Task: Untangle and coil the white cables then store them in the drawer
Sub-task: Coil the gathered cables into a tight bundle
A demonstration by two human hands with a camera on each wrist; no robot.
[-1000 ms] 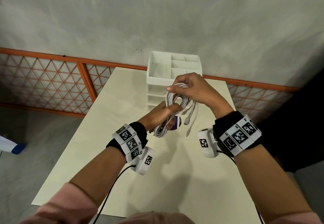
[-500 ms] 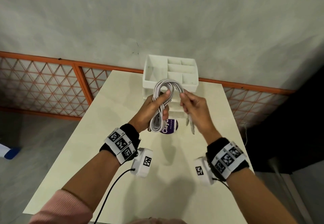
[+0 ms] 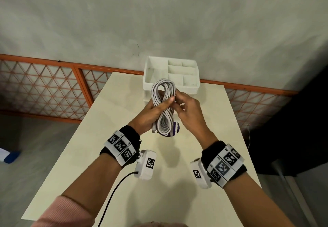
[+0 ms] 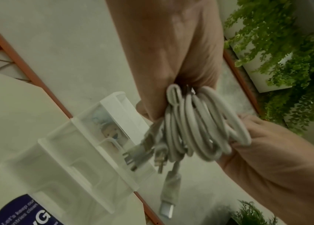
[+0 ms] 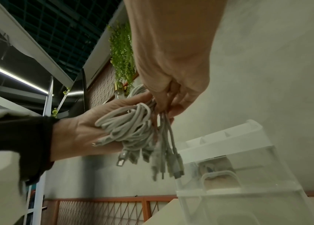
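Observation:
A bundle of white cables [image 3: 163, 100], looped into a long coil, is held upright above the table in front of the white drawer unit [image 3: 190, 89]. My left hand [image 3: 150, 114] grips the coil round its middle, thumb across the strands. My right hand [image 3: 186, 109] pinches the strands at the same waist from the right. In the right wrist view several plug ends [image 5: 171, 164] hang loose below my right hand's fingers [image 5: 164, 99]. The left wrist view shows the coil [image 4: 200, 129] between both hands, with one plug [image 4: 166, 210] dangling lowest.
The drawer unit [image 4: 75, 159] has an open compartment tray on top and clear drawer fronts. A purple-labelled round object [image 3: 176, 129] lies on the cream table [image 3: 124, 155] under the coil. An orange-framed lattice [image 3: 44, 88] and a grey wall stand behind the table.
My right hand dropped from the coil's top, drew the loose ends out to the right, then came back to the coil's waist. The left hand has turned the coil upright.

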